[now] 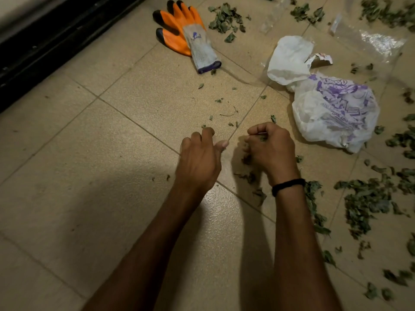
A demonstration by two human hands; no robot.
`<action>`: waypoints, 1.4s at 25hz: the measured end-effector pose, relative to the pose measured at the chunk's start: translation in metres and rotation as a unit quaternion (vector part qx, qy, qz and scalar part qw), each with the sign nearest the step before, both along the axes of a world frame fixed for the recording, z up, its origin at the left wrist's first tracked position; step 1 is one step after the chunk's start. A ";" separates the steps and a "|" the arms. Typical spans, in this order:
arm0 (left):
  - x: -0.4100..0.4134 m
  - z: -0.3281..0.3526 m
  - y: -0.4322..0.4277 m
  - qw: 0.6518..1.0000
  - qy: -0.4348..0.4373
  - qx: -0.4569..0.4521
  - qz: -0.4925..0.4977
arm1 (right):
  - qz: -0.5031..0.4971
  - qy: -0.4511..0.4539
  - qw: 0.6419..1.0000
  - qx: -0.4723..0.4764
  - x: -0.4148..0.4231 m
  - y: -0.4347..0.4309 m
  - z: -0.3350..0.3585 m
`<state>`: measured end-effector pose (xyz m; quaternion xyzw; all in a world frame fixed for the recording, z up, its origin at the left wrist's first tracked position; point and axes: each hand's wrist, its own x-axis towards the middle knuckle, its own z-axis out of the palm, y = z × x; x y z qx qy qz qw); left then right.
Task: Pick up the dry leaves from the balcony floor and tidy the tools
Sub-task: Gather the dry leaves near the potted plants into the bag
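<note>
Underfoot: beige tiled floor (89,153), with a dark door track (45,41) running along the upper left.
Left hand: left hand (201,153) is palm down and loosely curled, fingertips touching the tile and thumb stuck out to the side. Nothing shows in its grasp.
Right hand: right hand (272,149) is clenched into a fist around a clump of dry leaves (261,138), with bits poking out at the thumb side. More crumbs lie on the tile just under the fist.
Wrist: black band (288,186) on the right wrist.
Leaf spread: the thickest patch (363,203) is on the floor right of the right forearm. A small heap (224,19) sits beside the glove and another scatter (386,12) fills the top right corner. Only specks dot the tile ahead of both hands.
Bag: crumpled white plastic bag (332,108) with purple print, lying on the floor near the right hand, up and to its right, mouth turned toward the top.
Clear wrapper: clear plastic bag (370,39), flat on the floor beyond the white bag.
Tool: orange glove (177,25) with dark fingertips and a grey cuff, lying on the floor well ahead of the hands. I cannot tell whether a second one lies under it.
</note>
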<state>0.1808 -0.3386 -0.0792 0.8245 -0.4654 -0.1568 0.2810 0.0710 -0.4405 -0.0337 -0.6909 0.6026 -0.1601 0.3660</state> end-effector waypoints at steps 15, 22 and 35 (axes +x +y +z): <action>0.030 0.009 0.013 0.912 0.365 -0.078 0.168 | 0.032 0.107 0.994 -0.001 0.000 0.027 -0.016; 0.027 0.028 0.046 0.966 0.219 -0.069 0.122 | -0.180 -0.322 0.894 0.253 -0.023 0.029 0.024; 0.027 0.010 0.126 0.958 0.034 -0.026 0.282 | -0.330 -0.481 0.753 0.304 -0.054 0.059 0.011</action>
